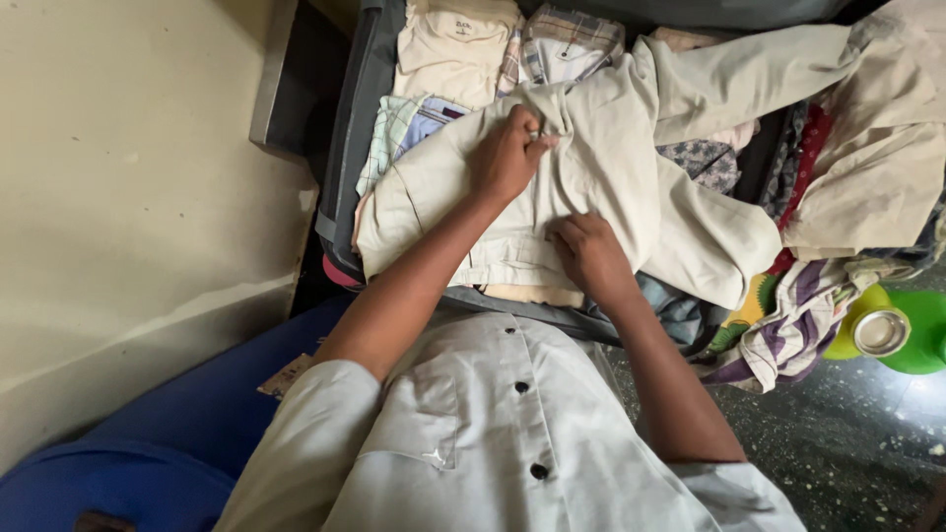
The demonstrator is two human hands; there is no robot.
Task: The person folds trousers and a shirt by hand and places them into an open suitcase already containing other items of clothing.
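A person in a pale grey buttoned shirt leans over an open dark suitcase (pixel 345 148) packed with clothes, working on a cream garment (pixel 611 187) spread across the top of the pile. The left hand (pixel 507 158) reaches farther in, its fingers pinched together on a fold of the cream cloth near the garment's upper edge, apparently to hold that edge steady. The right hand (pixel 589 251) lies nearer the body, fingers curled and pressing into the fabric by the waistband, seemingly to keep the cloth flat and taut between both hands. Folded shirts, one cream (pixel 453 49) and one checked (pixel 567 44), sit stacked at the suitcase's far end, out of the way. A patterned cloth (pixel 788 320) spills over the right side beside a green stool (pixel 916 335) on the dark speckled floor (pixel 847 443).
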